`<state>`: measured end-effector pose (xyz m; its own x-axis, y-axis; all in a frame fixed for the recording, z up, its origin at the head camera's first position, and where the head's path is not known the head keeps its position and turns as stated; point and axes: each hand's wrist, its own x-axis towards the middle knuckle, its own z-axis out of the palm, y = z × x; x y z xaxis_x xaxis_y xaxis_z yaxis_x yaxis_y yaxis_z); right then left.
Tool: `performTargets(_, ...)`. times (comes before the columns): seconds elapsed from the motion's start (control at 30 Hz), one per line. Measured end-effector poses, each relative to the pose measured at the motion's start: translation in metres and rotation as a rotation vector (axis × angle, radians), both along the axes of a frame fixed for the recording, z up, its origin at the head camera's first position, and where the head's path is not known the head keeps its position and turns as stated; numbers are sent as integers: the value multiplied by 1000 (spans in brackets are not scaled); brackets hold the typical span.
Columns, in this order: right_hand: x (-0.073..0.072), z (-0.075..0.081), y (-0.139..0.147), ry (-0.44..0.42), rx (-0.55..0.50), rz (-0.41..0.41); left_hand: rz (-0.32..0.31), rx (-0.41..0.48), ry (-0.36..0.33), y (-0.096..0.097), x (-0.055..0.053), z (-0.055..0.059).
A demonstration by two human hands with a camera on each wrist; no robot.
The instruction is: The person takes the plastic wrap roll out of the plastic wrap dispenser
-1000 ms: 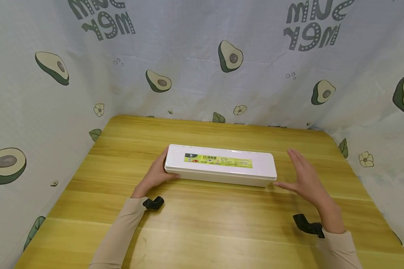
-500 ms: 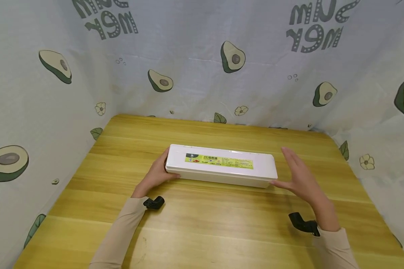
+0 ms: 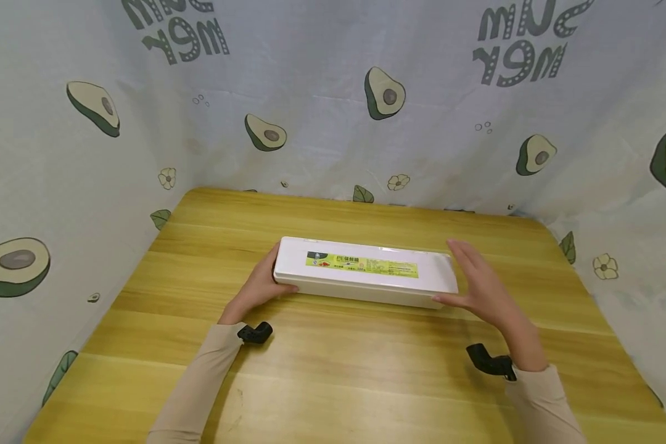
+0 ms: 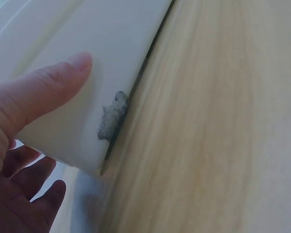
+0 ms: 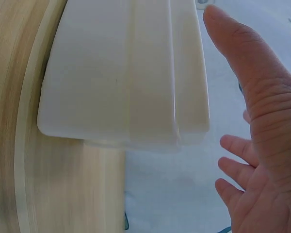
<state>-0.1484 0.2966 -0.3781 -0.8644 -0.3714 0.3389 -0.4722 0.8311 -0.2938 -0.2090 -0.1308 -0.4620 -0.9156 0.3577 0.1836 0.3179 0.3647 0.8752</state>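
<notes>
A long white cling film box (image 3: 366, 287) lies across the middle of the wooden table, its lid down, with a yellow-green label (image 3: 361, 265) on top. My left hand (image 3: 258, 287) grips its left end, thumb on the front face and fingers behind the end. In the left wrist view, a grey scuffed patch (image 4: 112, 116) shows low on the box's front, near the corner. Around the right end, my right hand (image 3: 480, 290) is spread, thumb near the front corner and fingers beyond the end. The right wrist view shows the thumb (image 5: 247, 53) apart from the box.
The wooden table (image 3: 333, 376) extends on all sides of the box. A pale curtain (image 3: 322, 74) printed with avocados hangs behind it and along both sides. Black camera mounts (image 3: 255, 333) stick out from both wrists.
My right hand has moved left, from beside the box's right end to around its corner. My left hand keeps its grip, and the box stays in place.
</notes>
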Motion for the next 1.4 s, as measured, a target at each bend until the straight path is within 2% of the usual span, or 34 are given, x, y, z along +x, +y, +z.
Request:
performTargets(0.53,-8,-3,-20,-29,26,15,4,3,5,-1,0,-1)
performTargets(0.7,-10,-6,-24,-7,31,30,3,2,-15,-1,0,1)
performTargets(1.13,-14,-4,-32,19,51,72,12,-13,-1,0,1,1)
performTargets(1.4,-15,-3,-40,-9,67,91,16,-13,-15,1,2,1)
